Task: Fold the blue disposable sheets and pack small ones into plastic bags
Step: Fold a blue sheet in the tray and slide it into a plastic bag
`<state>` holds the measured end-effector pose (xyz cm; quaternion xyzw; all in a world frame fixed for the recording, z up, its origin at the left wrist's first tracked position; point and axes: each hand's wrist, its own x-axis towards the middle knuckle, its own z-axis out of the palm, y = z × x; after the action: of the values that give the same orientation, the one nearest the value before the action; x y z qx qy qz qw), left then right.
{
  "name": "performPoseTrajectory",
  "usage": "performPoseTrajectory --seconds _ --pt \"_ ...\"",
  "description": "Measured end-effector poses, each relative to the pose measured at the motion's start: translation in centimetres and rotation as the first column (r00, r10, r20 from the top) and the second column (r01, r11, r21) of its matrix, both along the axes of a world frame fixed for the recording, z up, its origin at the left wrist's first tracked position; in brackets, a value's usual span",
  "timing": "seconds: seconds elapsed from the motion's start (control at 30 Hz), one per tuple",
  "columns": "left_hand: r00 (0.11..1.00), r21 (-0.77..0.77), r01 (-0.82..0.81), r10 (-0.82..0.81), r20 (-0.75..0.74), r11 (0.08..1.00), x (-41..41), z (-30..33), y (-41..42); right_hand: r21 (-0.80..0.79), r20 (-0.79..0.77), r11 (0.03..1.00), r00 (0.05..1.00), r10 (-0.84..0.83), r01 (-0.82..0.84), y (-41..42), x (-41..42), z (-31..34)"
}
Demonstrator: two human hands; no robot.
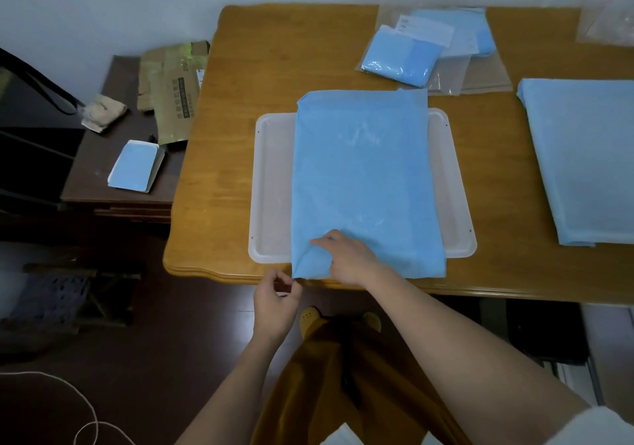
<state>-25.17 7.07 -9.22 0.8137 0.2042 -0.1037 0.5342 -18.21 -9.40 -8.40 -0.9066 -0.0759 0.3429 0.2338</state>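
A folded blue disposable sheet (365,177) lies lengthwise across a white plastic tray (271,184) on the wooden table (247,77). My right hand (350,256) rests on the sheet's near left corner, its fingers lying flat on the fabric. My left hand (274,299) hovers just off the table's front edge beside that corner, fingers curled with thumb and fingertips close together; I cannot see anything held in it. Packed small blue sheets in plastic bags (401,55) lie at the back of the table.
A stack of larger blue sheets (583,156) sits at the right. Empty plastic bags (480,74) lie behind the tray. A dark side table (103,184) at the left carries cardboard (171,94) and a small blue packet (135,166).
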Motion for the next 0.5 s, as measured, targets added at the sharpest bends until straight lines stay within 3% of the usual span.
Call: performPoseTrajectory --seconds 0.1,0.17,0.23,0.3,0.37,0.4,0.5 --pt "0.988 -0.063 -0.146 0.142 -0.065 0.987 0.9 0.2 -0.4 0.223 0.042 0.931 0.951 -0.307 0.29 -1.0 -0.2 0.5" --pt "0.973 -0.081 -0.197 0.185 -0.138 0.977 2.1 0.4 -0.8 0.287 0.201 0.795 0.778 -0.595 0.534 -2.9 -0.8 0.8" --pt "0.954 -0.114 -0.218 0.187 -0.232 0.969 3.2 0.5 -1.2 0.176 0.377 0.652 0.561 -0.736 0.737 -5.4 -2.0 0.8" --pt "0.934 -0.148 -0.23 0.175 -0.312 0.962 4.1 0.5 -1.5 -0.022 0.435 0.431 0.397 -0.808 0.902 -8.1 -3.2 0.6" --pt "0.921 -0.174 -0.232 0.158 -0.357 0.957 4.8 0.6 -1.8 -0.149 0.299 0.184 0.222 -0.928 0.972 -10.2 -4.2 0.4" --pt "0.917 -0.189 -0.22 0.137 -0.374 0.957 5.2 0.5 -1.9 -0.161 0.194 0.11 0.14 -0.971 0.981 -10.9 -4.6 0.3" --pt "0.904 -0.239 -0.164 0.048 -0.425 0.957 6.0 0.6 -2.1 0.007 -0.076 -0.029 -0.029 -0.997 1.0 -12.0 -5.4 -0.7"
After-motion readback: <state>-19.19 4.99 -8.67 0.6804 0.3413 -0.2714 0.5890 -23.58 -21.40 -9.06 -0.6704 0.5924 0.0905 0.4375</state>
